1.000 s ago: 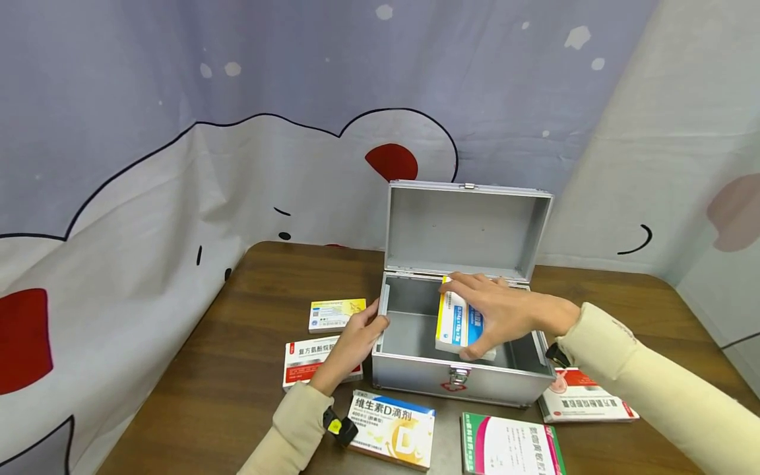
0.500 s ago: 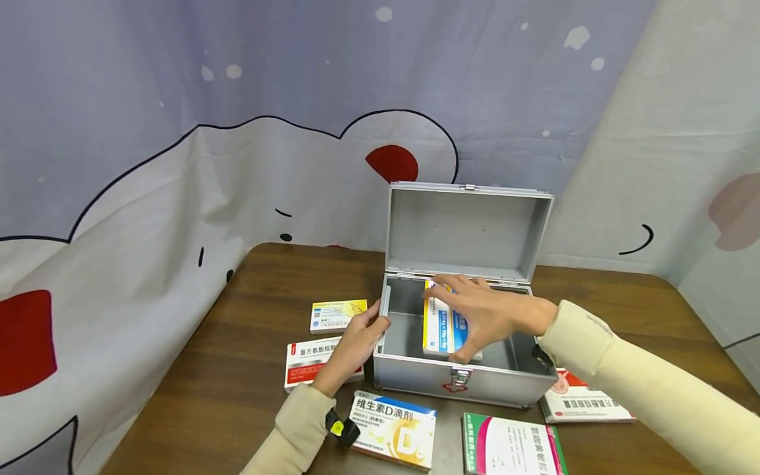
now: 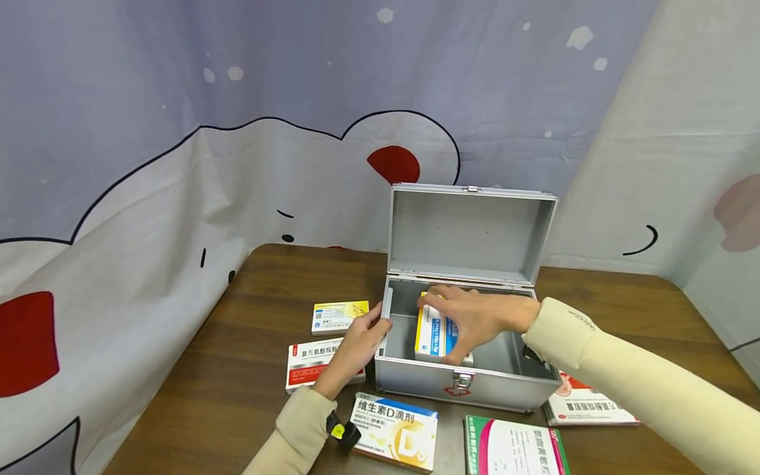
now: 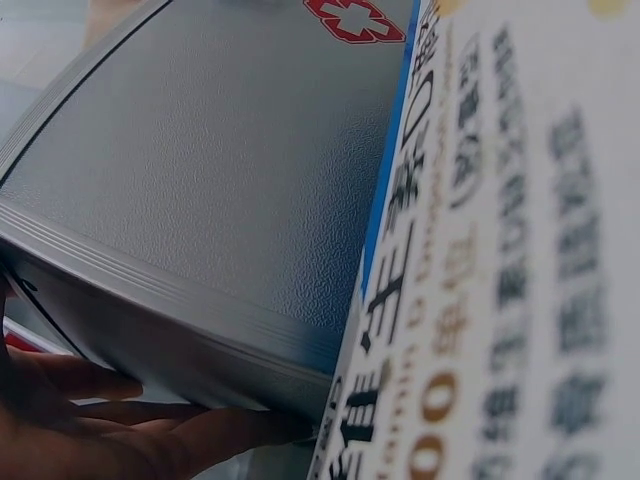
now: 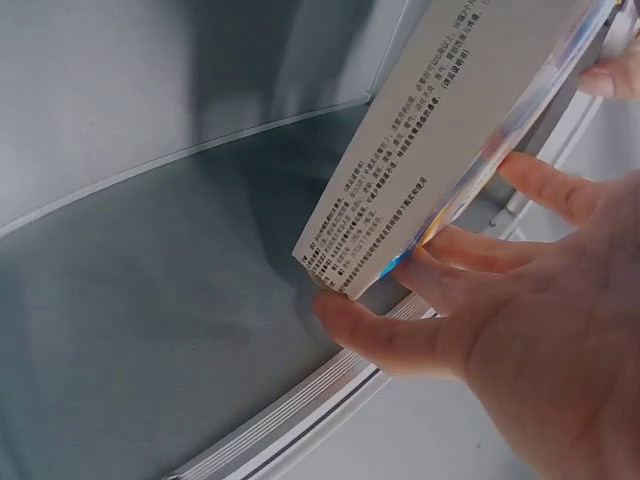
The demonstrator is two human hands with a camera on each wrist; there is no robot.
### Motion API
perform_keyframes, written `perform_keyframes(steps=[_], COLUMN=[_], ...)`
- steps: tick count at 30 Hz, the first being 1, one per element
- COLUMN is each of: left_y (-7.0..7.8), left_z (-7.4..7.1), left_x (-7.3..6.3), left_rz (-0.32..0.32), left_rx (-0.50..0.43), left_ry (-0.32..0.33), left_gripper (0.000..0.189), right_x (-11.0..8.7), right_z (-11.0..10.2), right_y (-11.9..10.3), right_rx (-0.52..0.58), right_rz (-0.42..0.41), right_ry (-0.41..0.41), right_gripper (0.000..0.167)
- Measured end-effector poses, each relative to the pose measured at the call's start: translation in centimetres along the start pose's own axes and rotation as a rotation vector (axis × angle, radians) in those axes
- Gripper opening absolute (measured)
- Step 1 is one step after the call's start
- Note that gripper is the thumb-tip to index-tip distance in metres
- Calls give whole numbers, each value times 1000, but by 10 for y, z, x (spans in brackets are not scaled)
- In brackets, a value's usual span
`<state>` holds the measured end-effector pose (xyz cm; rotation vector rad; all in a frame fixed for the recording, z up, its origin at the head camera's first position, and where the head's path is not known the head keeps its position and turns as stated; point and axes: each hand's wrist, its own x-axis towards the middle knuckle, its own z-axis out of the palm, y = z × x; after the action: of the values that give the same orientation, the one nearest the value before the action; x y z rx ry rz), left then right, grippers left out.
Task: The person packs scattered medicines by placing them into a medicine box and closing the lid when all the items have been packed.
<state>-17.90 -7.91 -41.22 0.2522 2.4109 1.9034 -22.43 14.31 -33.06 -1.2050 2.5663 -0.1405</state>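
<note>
One rectangular white, blue and yellow cardboard box [image 3: 429, 336] is within the open silver metal case [image 3: 410, 379], pinched by the right hand [image 3: 477, 318], thumb nearer than fingers; leftward, the left hand [image 3: 359, 338], fingers nearly straight, rests against the case's side.

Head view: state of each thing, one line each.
Metal case: open
Lid: raised
Latch: unfastened
Blue-and-white box: in the right hand, within the case opening
Left hand: touching the case's left side
Right hand: gripping the blue-and-white box
Yellow-and-white box: lying flat
Two red-and-white boxes: lying flat
Vitamin D box: lying flat
Green-and-white box: lying flat, partly out of frame
</note>
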Motion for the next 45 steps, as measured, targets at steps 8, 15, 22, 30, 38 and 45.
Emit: perform_keyframes(steps=[8, 15, 22, 30, 38, 45], left_y=[31, 31, 31, 32, 26, -3], left_z=[-1, 1, 1, 0, 0, 2], left_x=[-12, -10, -11, -13, -11, 2], left_rz=[2, -9, 3, -3, -18, -38], left_rx=[-5, -31, -17, -16, -6, -24], left_ry=[-24, -54, -18, -1, 4, 29], left_gripper=[54, 53, 51, 51, 51, 53], right_x=[23, 36, 51, 64, 67, 70], right_z=[7, 14, 26, 33, 41, 43], right_y=[-11, -15, -18, -22, -22, -22], right_rx=[-49, -94, -145, -176, -196, -198], right_rz=[49, 32, 4, -27, -6, 10], right_ry=[-99, -115, -119, -125, -147, -168], right_gripper=[97, 94, 86, 72, 76, 80])
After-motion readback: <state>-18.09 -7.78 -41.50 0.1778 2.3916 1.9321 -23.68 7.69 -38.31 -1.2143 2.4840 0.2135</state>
